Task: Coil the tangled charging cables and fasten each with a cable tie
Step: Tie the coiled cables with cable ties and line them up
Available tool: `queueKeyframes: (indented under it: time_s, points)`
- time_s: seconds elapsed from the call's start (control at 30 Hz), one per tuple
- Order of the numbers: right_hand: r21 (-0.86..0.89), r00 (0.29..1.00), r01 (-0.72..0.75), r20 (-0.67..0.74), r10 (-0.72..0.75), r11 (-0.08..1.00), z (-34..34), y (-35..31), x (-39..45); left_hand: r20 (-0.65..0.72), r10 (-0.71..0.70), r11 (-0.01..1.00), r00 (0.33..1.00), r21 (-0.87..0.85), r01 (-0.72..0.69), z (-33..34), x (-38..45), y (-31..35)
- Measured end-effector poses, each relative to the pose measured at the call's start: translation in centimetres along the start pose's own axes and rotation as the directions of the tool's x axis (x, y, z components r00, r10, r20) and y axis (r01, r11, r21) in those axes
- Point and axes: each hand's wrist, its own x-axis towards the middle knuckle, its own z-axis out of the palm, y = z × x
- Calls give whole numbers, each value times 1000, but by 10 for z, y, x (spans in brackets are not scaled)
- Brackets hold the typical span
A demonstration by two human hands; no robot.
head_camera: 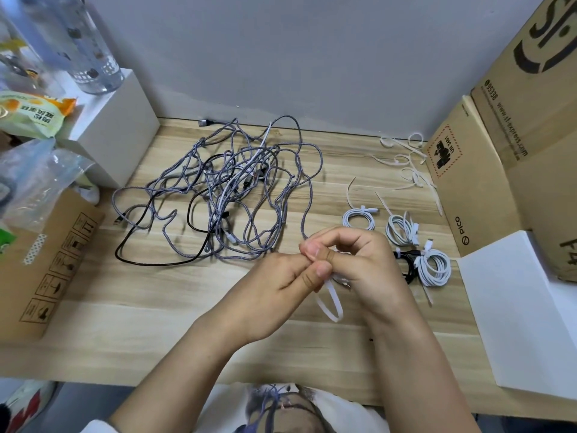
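A tangle of grey braided cables point(237, 189), with a black cable and a white one mixed in, lies spread over the wooden table point(156, 314). One grey strand runs from it into my right hand point(359, 264), whose fingers curl round it. My left hand point(281, 282) meets the right, thumb and fingers pinching a white cable tie point(331, 303) that loops below both hands. To the right lie three coiled, tied white cables point(359, 217) point(401, 229) point(434, 265) and a coiled black cable point(407, 264). Loose white cable ties point(406, 164) lie at the back right.
Cardboard boxes point(499, 157) wall the right side, with a white box point(515, 314) in front of them. At the left stand a cardboard box point(46, 267), a plastic bag point(37, 173), a white box point(115, 126), snack packs and a clear bottle point(87, 48). A grey wall closes the back.
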Motion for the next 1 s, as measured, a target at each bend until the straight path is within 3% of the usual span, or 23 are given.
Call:
queueKeyframes:
  time_s: [0.27,0.6,0.8,0.9,1.0]
  points:
    - [-130,999,-10,-38,5,991,-2,-3,-4,29,13,1000,999,-1,-13,0,2,-1]
    - [-173,989,114,-73,-128,978,-5,-1,-7,56,56,998,997,-6,-56,-1,5,-2]
    - [28,973,209,-109,-205,977,-4,-14,-9,120,51,991,991,116,-65,3,3,-16]
    - [64,952,298,-85,-293,952,2,-24,-14,150,-33,997,988,69,23,10,-1,-30]
    - [115,949,316,-11,-316,942,15,-25,-19,112,-32,999,993,21,30,11,3,-31]
